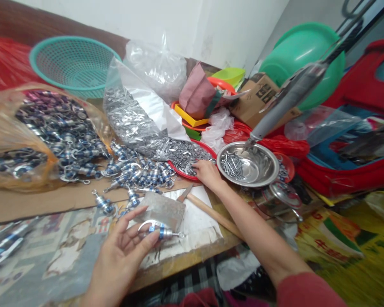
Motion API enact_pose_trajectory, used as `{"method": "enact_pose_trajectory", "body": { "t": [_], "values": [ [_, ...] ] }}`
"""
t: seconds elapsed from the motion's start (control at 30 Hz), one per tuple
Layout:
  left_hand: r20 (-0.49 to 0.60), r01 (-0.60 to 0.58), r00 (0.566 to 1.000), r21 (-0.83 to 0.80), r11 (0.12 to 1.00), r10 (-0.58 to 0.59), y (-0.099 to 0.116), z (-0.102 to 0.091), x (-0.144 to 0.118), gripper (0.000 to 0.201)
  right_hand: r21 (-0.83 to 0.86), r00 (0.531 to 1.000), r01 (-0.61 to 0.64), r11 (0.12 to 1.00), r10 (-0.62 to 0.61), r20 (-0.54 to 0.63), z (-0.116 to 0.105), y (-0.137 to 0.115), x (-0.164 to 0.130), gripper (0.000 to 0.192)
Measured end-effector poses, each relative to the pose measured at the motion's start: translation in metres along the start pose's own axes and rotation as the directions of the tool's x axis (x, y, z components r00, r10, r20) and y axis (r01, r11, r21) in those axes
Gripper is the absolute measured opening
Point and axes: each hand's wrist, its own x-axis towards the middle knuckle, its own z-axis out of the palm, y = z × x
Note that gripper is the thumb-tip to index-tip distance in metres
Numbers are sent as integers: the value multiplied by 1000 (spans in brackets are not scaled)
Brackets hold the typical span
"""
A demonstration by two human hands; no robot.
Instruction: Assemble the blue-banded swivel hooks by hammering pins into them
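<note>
Blue-banded metal fitting (161, 231): one is held at the near edge of the grey block (166, 209), pinched between the thumb and fingertips of the left hand (123, 251); its ring end lies toward the palm, its thin pin end juts past the fingertips.
Left hand fingers: closed on the fitting, palm turned up.
Right hand (208, 174): laid palm down beyond the grey block, on the rim of the red tray (187, 175); fingers are spread on the small silver parts, and whether any is gripped cannot be told.
Grey block: one, flat on the white sheet.
Wooden handle (211, 211): one, just right of the block, passing under the right forearm.
Loose fittings (137, 175): a heap too many to be counted, behind the block.
Steel bowl (259, 170): one, right of the tray, screws inside.
Plastic bags: two are seen behind the heap, one orange-tinted (25, 136), one clear (134, 115).
Green basket (73, 64): one, far behind the block.
</note>
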Motion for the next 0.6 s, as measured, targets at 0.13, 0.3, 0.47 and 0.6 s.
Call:
{"method": "enact_pose_trajectory", "body": {
  "t": [0.13,0.3,0.47,0.6],
  "values": [
    [21,4,1000,-11,1000,-4,0,0,2,66,-66,999,1,998,2,34,14,5,8,24],
    [37,37,999,-62,997,-34,-7,-4,6,71,-47,1000,-7,999,6,-24,8,15,3,25],
    [36,24,999,-91,996,-21,-9,-6,8,70,60,994,89,994,-85,-74,-7,-3,-23,23],
    [43,26,999,-87,996,-22,-9,-7,9,72,238,906,424,874,-410,-108,-17,-48,-71,23]
  ]
}}
